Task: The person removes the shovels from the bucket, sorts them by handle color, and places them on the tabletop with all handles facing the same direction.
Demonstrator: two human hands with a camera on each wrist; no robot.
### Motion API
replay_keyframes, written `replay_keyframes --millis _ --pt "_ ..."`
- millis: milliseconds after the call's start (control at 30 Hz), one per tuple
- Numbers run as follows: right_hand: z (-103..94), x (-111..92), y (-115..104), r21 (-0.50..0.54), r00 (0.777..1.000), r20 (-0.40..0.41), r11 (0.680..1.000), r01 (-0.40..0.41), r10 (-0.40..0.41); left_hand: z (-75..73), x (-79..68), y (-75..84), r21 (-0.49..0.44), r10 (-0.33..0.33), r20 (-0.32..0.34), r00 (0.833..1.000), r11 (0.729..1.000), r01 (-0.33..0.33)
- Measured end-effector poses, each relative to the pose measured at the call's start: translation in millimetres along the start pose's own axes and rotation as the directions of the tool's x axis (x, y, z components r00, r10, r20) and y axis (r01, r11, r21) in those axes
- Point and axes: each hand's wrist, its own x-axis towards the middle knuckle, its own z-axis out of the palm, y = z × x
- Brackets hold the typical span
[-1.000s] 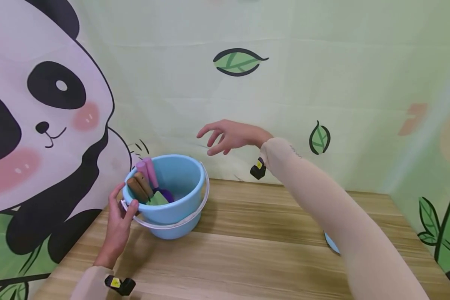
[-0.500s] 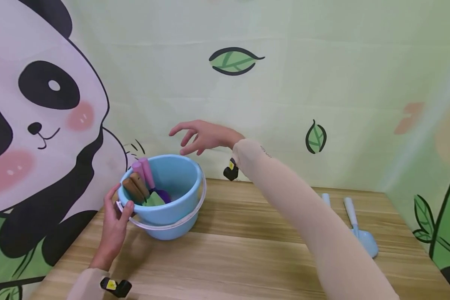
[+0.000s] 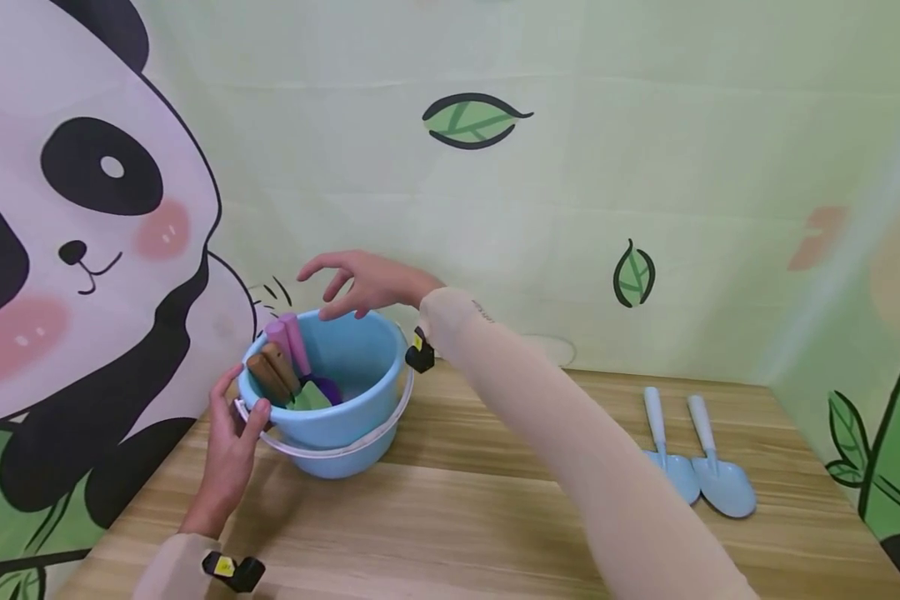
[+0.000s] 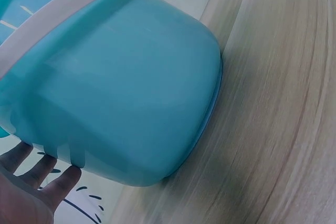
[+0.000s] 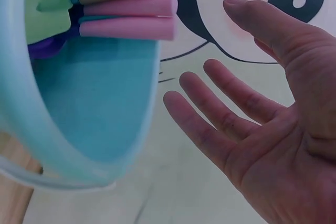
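A light blue bucket [image 3: 337, 429] with a white handle stands at the left of the table. My left hand [image 3: 231, 462] holds its left side, thumb at the rim; in the left wrist view the fingers [image 4: 62, 184] lie against the outer wall. Inside lean pink-handled tools [image 3: 288, 337] with purple heads, and wooden-handled tools [image 3: 276, 371] with green heads, one a flat green blade [image 5: 48, 9]. Above the bucket's back rim hovers my right hand [image 3: 371, 282], fingers spread and loosely bent, holding nothing. In the right wrist view its fingertips are apart from the pink handles.
Two light blue toy shovels [image 3: 722, 483] lie side by side at the right of the wooden table [image 3: 450, 521], the left one partly behind the right sleeve. A printed panda backdrop [image 3: 532, 192] rises directly behind the table.
My right hand has moved left and slightly down, from right of the bucket to above it. The sleeve has uncovered the two blue shovels. The left hand stays on the bucket.
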Motion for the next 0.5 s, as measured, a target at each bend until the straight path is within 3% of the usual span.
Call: replay_keyframes --millis 500 --pt "29.8 25 -7 0.026 0.999 0.020 0.999 -0.037 0.037 0.4 -0.4 1.9 0.017 -0.005 0.008 1.000 1.000 0.005"
